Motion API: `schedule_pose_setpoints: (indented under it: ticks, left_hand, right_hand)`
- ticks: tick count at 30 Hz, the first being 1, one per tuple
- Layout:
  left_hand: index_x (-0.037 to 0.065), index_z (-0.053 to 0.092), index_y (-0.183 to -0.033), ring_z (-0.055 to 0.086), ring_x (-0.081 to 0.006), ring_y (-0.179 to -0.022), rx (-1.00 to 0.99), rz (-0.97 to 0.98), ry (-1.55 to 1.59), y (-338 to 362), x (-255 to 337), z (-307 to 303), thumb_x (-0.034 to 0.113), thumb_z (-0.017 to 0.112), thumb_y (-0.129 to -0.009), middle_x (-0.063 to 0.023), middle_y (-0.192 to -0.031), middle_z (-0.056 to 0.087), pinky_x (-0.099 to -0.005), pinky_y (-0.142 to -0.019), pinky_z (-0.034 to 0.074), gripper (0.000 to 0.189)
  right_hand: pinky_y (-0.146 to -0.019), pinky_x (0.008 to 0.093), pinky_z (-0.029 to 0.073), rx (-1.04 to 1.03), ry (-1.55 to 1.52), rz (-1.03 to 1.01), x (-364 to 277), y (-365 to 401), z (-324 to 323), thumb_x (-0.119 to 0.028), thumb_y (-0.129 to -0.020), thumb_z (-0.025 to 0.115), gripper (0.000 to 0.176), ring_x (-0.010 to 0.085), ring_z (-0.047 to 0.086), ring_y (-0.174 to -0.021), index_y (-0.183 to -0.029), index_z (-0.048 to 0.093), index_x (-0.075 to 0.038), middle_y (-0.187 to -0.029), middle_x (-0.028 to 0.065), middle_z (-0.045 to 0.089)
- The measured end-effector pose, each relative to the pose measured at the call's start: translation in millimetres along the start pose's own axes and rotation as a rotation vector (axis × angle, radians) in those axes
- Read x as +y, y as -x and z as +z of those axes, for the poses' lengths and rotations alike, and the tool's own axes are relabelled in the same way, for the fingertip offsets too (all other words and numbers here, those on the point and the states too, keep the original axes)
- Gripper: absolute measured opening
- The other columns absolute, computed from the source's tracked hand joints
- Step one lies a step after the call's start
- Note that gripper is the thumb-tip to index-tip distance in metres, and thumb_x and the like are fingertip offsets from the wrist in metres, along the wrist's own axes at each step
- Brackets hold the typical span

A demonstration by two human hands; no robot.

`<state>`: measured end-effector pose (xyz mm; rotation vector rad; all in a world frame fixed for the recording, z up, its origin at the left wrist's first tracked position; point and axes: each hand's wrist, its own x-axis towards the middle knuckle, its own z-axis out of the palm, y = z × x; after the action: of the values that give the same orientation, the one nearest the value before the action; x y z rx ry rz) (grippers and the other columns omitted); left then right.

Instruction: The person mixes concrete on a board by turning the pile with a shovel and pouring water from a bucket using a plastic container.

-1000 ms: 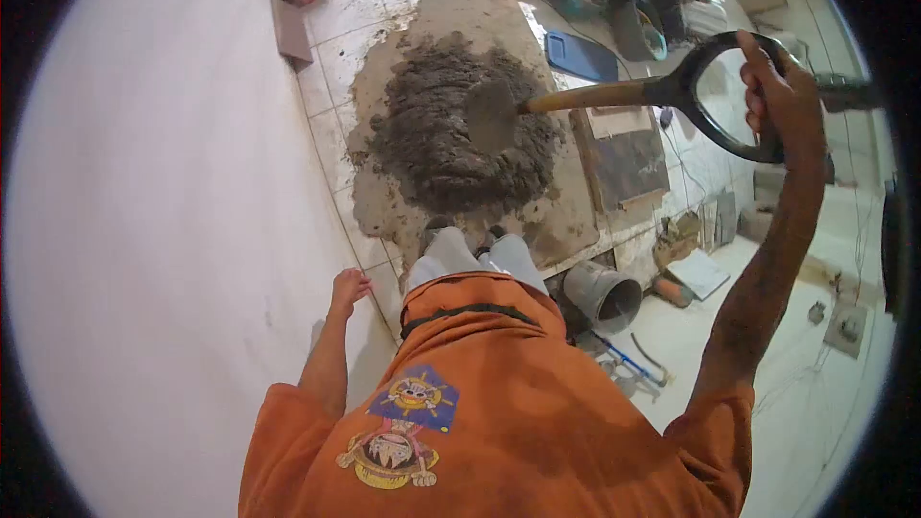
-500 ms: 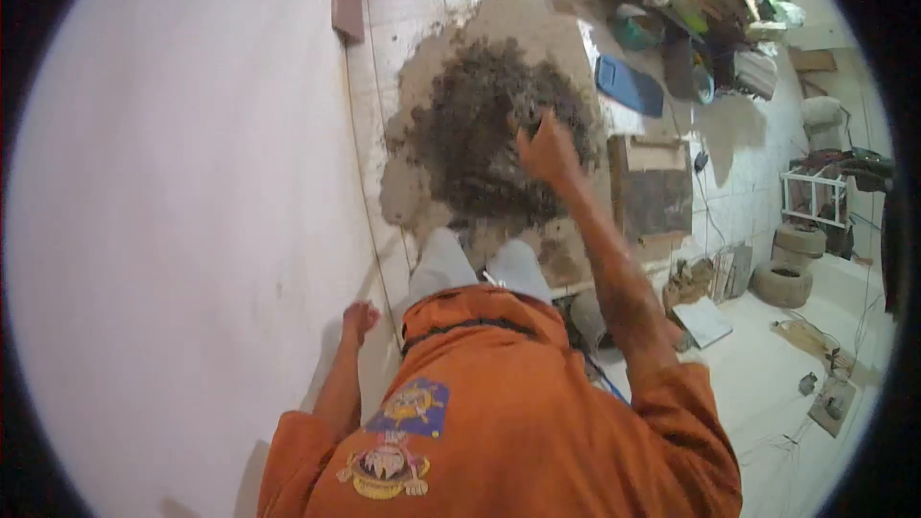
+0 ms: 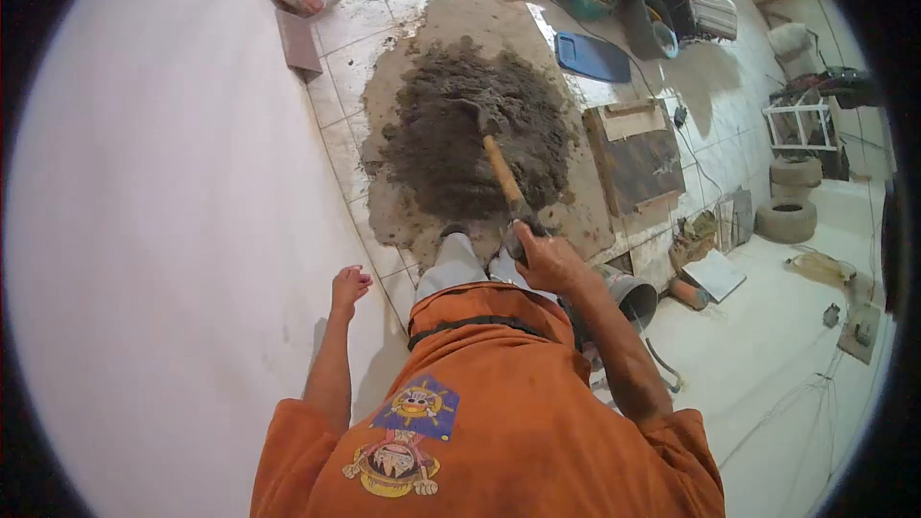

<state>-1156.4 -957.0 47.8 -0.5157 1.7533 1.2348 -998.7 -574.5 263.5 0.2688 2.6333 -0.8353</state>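
The right hand (image 3: 545, 259) grips the shovel (image 3: 502, 171), apparently turning the mix (image 3: 436, 158); the next stroke likely calls for a firm push. The left hand (image 3: 351, 288) hangs loosely open near the left edge of the floor (image 3: 342, 72).

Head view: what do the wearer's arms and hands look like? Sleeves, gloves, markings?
Left hand and right hand are both ungloved, with no watch or cable visible at the wrists; rings too small to tell. Left sleeve and right sleeve are short, loose and orange, with no print visible on them.
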Motion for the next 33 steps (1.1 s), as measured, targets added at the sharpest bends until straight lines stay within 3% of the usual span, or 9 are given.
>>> schedule_pose_setpoints:
  ticks: [6,9,10,13,15,20,23,27,33]
  left_hand:
    - [0.006,0.051,-0.108,0.060,-0.0140,-0.074,-0.037,-0.045,-0.005,-9,3,11,0.027,0.047,-0.088,-0.0081,-0.084,0.061,-0.0260,-0.065,0.047,0.029]
    - [0.006,0.051,-0.107,0.059,-0.0130,-0.071,-0.042,-0.063,-0.023,-4,-10,19,0.028,0.048,-0.088,-0.0075,-0.083,0.060,-0.0248,-0.063,0.047,0.029]
    - [0.006,0.051,-0.106,0.059,-0.0124,-0.069,-0.054,-0.065,-0.005,-1,-15,20,0.030,0.049,-0.088,-0.0071,-0.082,0.061,-0.0241,-0.061,0.047,0.030]
    - [0.005,0.051,-0.109,0.061,-0.0173,-0.077,-0.062,-0.081,-0.041,2,-25,26,0.030,0.049,-0.087,-0.0091,-0.087,0.061,-0.0286,-0.067,0.047,0.033]
    - [0.005,0.052,-0.109,0.060,-0.0165,-0.076,-0.088,-0.064,-0.059,4,-26,30,0.030,0.050,-0.087,-0.0084,-0.085,0.061,-0.0287,-0.067,0.047,0.033]
    - [0.003,0.053,-0.103,0.059,-0.0129,-0.069,-0.098,0.016,-0.123,7,-4,40,0.029,0.049,-0.088,-0.0064,-0.078,0.060,-0.0239,-0.062,0.046,0.030]
    - [0.003,0.053,-0.105,0.059,-0.0133,-0.071,-0.069,0.063,-0.107,17,21,44,0.028,0.049,-0.088,-0.0068,-0.078,0.060,-0.0237,-0.063,0.045,0.030]
    - [0.002,0.053,-0.106,0.060,-0.0137,-0.073,-0.062,0.120,-0.071,23,35,43,0.026,0.048,-0.089,-0.0075,-0.080,0.061,-0.0234,-0.063,0.045,0.030]
    - [0.001,0.052,-0.107,0.059,-0.0138,-0.079,-0.202,0.293,-0.196,25,69,76,0.025,0.048,-0.089,-0.0078,-0.084,0.061,-0.0255,-0.070,0.046,0.030]
  right_hand:
    - [-0.056,0.0427,0.047,-0.224,0.072,-0.011,-15,7,-22,-0.016,-0.072,0.061,0.060,0.0372,0.059,-0.063,-0.121,0.034,0.004,-0.068,0.0194,0.060]
    - [-0.053,0.0419,0.046,-0.183,0.118,-0.151,-19,16,-19,-0.016,-0.070,0.061,0.061,0.0357,0.059,-0.060,-0.122,0.035,0.005,-0.066,0.0178,0.060]
    - [-0.052,0.0427,0.046,-0.250,0.098,-0.127,-30,18,-34,-0.015,-0.071,0.060,0.059,0.0350,0.059,-0.060,-0.120,0.035,0.005,-0.066,0.0174,0.059]
    - [-0.045,0.0431,0.044,-0.127,0.071,-0.181,-21,12,-24,-0.012,-0.069,0.060,0.055,0.0341,0.059,-0.054,-0.118,0.038,0.002,-0.061,0.0169,0.059]
    - [-0.047,0.0445,0.045,-0.121,0.056,-0.099,-4,-12,-8,-0.012,-0.069,0.060,0.055,0.0357,0.059,-0.057,-0.117,0.038,0.002,-0.062,0.0181,0.059]
    - [-0.052,0.0461,0.046,-0.096,0.047,-0.075,4,-24,-2,-0.011,-0.070,0.058,0.051,0.0390,0.059,-0.061,-0.115,0.037,0.000,-0.065,0.0191,0.059]
    - [-0.051,0.0462,0.045,-0.165,0.117,-0.038,-15,4,-23,-0.012,-0.071,0.057,0.049,0.0385,0.058,-0.059,-0.115,0.038,-0.002,-0.064,0.0183,0.059]
    - [-0.053,0.0470,0.045,-0.140,-0.022,-0.050,-41,33,-44,-0.012,-0.072,0.056,0.045,0.0393,0.058,-0.060,-0.114,0.040,-0.004,-0.065,0.0190,0.059]
    - [-0.055,0.0478,0.046,-0.203,-0.002,0.011,-34,-21,-22,-0.013,-0.072,0.056,0.032,0.0402,0.058,-0.063,-0.099,0.043,-0.002,-0.065,0.0196,0.059]
